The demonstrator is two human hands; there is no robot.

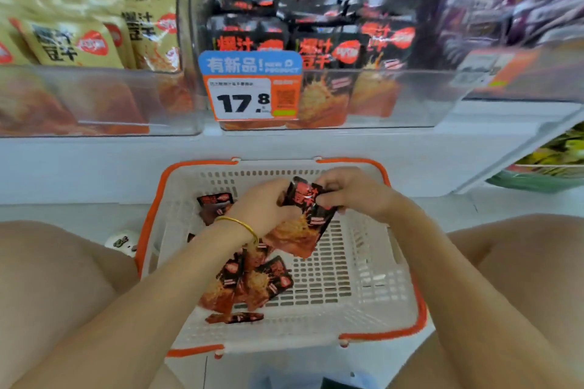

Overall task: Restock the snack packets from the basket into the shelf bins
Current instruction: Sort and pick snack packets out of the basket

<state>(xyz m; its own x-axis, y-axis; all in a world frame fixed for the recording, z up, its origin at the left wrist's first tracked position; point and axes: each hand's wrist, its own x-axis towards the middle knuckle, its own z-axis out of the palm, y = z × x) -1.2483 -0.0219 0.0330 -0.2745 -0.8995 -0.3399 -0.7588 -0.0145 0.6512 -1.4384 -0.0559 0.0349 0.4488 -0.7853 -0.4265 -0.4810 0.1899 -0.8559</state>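
Above basket [379, 278], left hand [262, 205], right hand [354, 193] pinching packet [308, 221], tag [249, 88] "17.8"

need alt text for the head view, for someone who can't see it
A left hand and right hand hold a black-and-orange snack packet over a white basket with more packets inside. Above, a clear shelf bin holds matching packets.

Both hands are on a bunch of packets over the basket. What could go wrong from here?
The held packets look loosely fanned between left hand and right hand; one may slip into the basket when lifted. The black-packet bin already looks well stocked, so additions could spill. The yellow-packet bin sits beside it; misplacing is possible.
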